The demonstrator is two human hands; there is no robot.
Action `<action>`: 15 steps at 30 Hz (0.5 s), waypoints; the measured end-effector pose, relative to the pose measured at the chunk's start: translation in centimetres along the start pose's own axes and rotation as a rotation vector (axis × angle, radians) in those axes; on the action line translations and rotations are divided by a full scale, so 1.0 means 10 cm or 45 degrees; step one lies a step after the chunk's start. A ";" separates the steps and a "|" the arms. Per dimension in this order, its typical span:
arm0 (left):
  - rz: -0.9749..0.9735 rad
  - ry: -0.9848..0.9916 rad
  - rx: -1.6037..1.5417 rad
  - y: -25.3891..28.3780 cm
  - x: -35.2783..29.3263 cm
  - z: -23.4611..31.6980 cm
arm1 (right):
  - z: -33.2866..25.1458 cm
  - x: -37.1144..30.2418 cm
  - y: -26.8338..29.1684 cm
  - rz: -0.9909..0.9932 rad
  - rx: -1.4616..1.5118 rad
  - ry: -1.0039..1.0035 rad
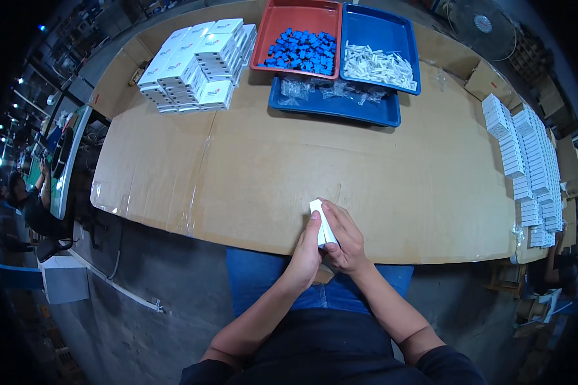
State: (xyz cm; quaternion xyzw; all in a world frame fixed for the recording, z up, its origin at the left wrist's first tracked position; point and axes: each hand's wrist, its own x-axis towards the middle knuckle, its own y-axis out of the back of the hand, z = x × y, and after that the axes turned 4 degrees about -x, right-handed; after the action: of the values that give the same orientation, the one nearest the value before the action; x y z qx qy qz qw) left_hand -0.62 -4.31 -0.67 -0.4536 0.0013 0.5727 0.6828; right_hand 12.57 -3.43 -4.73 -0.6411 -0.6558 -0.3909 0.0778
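Note:
Between my two hands, just over the front edge of the cardboard-covered table, a small white box is held tilted, its long side running away from me. My left hand grips it from the left, with the thumb lying along its side. On the other side my right hand wraps round it, fingers over the far end and right side. The palms hide the lower part of the box, so whether its near end is open or closed does not show.
At the back left stand stacked white boxes. A red tray holds blue plastic pieces; a blue tray holds small white parts. Below them, another blue tray contains clear bags. Narrow white boxes line the right edge.

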 end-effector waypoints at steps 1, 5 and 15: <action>0.001 -0.010 -0.007 0.00 0.00 0.00 | 0.00 0.00 0.00 -0.006 0.021 -0.019; -0.022 0.017 0.013 0.01 0.03 -0.01 | 0.03 -0.06 0.00 0.027 0.059 -0.049; 0.010 -0.466 0.348 0.16 0.16 0.02 | -0.16 0.10 0.12 -0.069 0.359 -0.449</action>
State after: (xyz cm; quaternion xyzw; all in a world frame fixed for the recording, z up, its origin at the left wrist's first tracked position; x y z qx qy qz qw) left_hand -1.40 -2.98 -2.34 -0.2453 -0.0434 0.6426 0.7246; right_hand 12.84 -3.75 -2.52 -0.6644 -0.7245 -0.1793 0.0404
